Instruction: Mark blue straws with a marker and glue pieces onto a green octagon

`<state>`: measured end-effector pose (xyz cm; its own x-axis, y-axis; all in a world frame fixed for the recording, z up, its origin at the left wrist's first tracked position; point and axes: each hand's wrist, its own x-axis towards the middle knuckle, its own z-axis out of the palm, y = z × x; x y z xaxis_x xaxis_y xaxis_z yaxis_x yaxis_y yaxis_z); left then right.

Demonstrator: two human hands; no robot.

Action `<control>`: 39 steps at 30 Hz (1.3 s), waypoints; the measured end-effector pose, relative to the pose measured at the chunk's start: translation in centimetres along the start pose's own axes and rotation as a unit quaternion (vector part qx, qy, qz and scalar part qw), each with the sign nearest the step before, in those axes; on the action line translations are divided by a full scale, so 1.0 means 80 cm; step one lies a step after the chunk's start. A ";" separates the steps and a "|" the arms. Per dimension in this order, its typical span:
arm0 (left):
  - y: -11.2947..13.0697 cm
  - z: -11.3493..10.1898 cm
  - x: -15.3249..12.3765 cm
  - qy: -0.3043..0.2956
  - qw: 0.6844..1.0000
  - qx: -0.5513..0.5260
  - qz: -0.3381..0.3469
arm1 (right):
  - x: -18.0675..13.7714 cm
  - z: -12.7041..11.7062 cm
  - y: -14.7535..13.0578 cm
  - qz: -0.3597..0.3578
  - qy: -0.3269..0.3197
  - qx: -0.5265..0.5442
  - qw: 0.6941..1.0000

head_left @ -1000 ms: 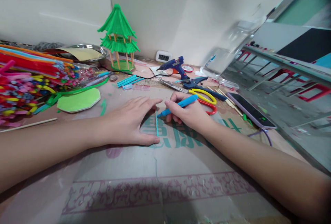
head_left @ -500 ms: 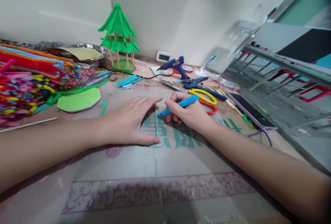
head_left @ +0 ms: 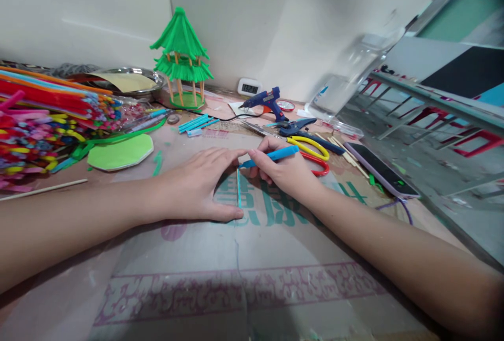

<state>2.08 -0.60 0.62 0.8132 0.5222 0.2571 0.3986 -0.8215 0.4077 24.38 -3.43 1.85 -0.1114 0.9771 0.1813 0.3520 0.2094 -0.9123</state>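
Observation:
My left hand (head_left: 197,183) lies on its side, thumb and index finger spanning a short thin stick (head_left: 238,190) at its two ends. The stick is partly coloured light blue and lies on the printed board (head_left: 189,257). My right hand (head_left: 281,167) is closed around a blue marker (head_left: 275,154) in a writing grip. The marker's tip is at the far end of the stick, close to my left index fingertip. Beyond my hands lie several blue-coloured sticks (head_left: 197,123).
A green-roofed model pavilion (head_left: 181,63) stands at the back beside a glue gun (head_left: 263,100) and a timer (head_left: 249,87). Scissors (head_left: 311,147), pliers (head_left: 297,128) and a phone (head_left: 380,169) lie right. Pipe cleaners (head_left: 43,126) and a green octagonal piece (head_left: 120,152) are left.
The marker tip has moved away from me along the stick, to its far end, with my right hand. My left hand holds its place.

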 end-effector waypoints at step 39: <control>0.009 -0.007 -0.009 0.032 0.984 0.135 0.113 | 0.003 -0.004 -0.004 0.040 0.001 0.019 0.999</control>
<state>1.56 -1.42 1.24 0.8691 0.3263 0.3717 0.3165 -0.9444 0.0889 24.55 -3.27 2.26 -0.0819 0.9909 0.1072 0.3244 0.1282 -0.9372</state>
